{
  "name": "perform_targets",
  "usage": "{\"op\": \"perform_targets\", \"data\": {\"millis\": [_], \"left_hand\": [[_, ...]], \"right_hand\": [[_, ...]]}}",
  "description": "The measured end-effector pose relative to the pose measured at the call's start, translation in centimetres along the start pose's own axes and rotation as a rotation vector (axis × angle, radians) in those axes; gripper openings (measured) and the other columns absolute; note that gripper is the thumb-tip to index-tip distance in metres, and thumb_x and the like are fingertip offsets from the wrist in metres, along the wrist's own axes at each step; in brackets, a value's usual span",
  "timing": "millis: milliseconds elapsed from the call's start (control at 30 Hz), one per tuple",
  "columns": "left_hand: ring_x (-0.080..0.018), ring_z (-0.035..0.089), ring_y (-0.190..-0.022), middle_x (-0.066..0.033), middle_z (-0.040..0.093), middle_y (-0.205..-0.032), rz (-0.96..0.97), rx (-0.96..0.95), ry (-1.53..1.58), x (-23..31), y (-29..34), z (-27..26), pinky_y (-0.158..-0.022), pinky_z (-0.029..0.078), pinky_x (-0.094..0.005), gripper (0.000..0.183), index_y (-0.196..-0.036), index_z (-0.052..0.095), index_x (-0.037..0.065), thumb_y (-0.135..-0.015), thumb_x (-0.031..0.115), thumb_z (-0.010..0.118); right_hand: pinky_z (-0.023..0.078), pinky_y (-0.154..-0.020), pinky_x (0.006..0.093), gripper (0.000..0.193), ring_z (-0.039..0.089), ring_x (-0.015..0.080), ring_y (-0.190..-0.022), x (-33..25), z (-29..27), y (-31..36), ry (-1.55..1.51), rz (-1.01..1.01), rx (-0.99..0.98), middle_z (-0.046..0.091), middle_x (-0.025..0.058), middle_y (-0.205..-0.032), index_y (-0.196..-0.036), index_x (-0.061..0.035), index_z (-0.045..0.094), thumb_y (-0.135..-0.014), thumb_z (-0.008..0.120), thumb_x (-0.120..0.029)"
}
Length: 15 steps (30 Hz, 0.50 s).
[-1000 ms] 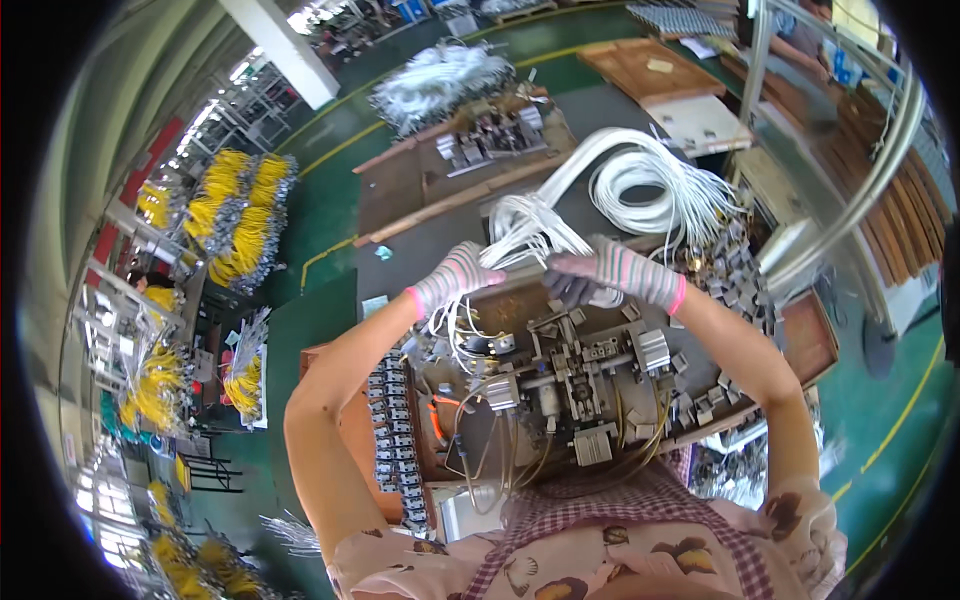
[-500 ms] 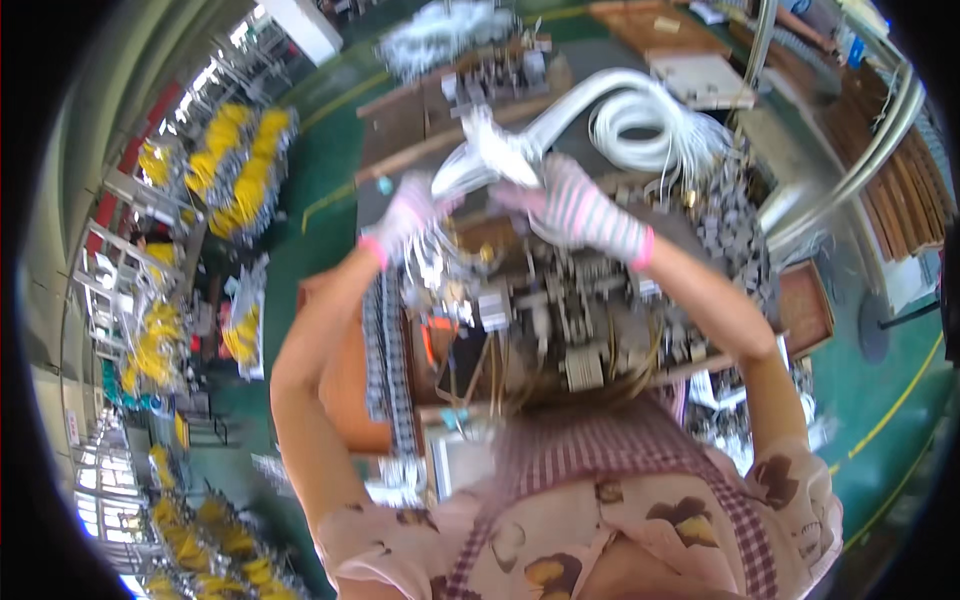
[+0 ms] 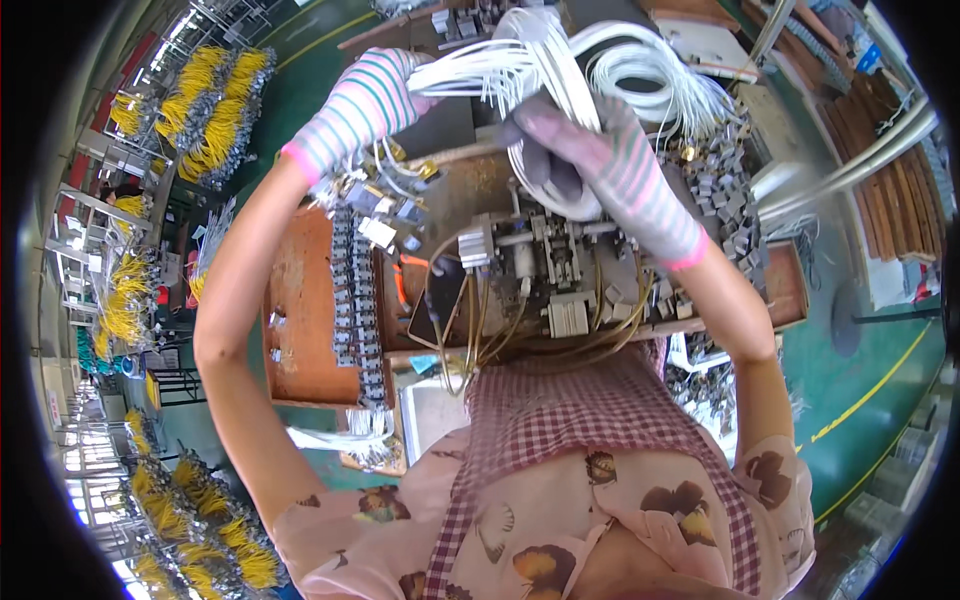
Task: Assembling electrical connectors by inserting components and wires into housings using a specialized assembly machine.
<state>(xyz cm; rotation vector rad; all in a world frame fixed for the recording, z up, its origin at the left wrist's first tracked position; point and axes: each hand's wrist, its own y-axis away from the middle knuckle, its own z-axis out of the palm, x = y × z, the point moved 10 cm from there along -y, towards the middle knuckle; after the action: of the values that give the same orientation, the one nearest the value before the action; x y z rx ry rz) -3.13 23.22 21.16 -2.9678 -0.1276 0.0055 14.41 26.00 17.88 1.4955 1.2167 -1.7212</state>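
A looped bundle of white cables (image 3: 545, 60) hangs between my hands above the far part of the workbench. My left hand (image 3: 365, 105), in a striped white-and-pink glove, closes on the cable ends at the bundle's left side. My right hand (image 3: 640, 175), in a matching glove with greyed fingertips, wraps round the loop lower down, thumb across the front. Some of its fingers are behind the cables. Just behind the right hand lies a coil of white cables (image 3: 650, 75). Below the bundle stands a metal fixture (image 3: 555, 250) with rods and blocks.
Small metal blocks (image 3: 720, 200) are heaped on the right. At left, a wooden tray (image 3: 300, 330) holds a strip of grey metal parts (image 3: 355, 300). A dark phone-like slab (image 3: 437, 300) and an orange-handled tool (image 3: 402, 285) lie near brown tubes (image 3: 480, 330).
My left hand has moved left and upward with the cable ends. The bundle has turned into a hanging loop, and my right hand now grips it lower. The view has also shifted.
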Motion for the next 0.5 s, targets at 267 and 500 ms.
{"op": "perform_targets", "data": {"millis": [267,500], "left_hand": [[-0.0378,0.062,-0.06,-0.02,0.062,-0.066,0.034,0.343,-0.194,10.7,1.9,-6.2,-0.056,0.051,-0.0461,0.041,-0.089,0.068,0.003,-0.076,0.042,0.066],[-0.0402,0.066,-0.072,-0.025,0.065,-0.078,-0.05,0.552,0.236,13.6,9.7,-11.7,-0.063,0.054,-0.0408,0.061,-0.119,0.052,-0.01,-0.077,0.028,0.073]], "right_hand": [[0.042,-0.104,0.04,0.066,0.054,0.0259,-0.121,2.0,-1.0,-0.8,-0.5,0.105,-0.101,0.055,0.0152,-0.133,-0.138,0.0017,0.044,-0.098,0.044,-0.05],[0.042,-0.102,0.0376,0.048,0.058,0.0225,-0.109,-10.1,5.2,-0.7,-0.553,-0.284,-0.009,0.063,0.0119,-0.115,-0.126,0.001,0.055,-0.098,0.051,-0.037]]}}
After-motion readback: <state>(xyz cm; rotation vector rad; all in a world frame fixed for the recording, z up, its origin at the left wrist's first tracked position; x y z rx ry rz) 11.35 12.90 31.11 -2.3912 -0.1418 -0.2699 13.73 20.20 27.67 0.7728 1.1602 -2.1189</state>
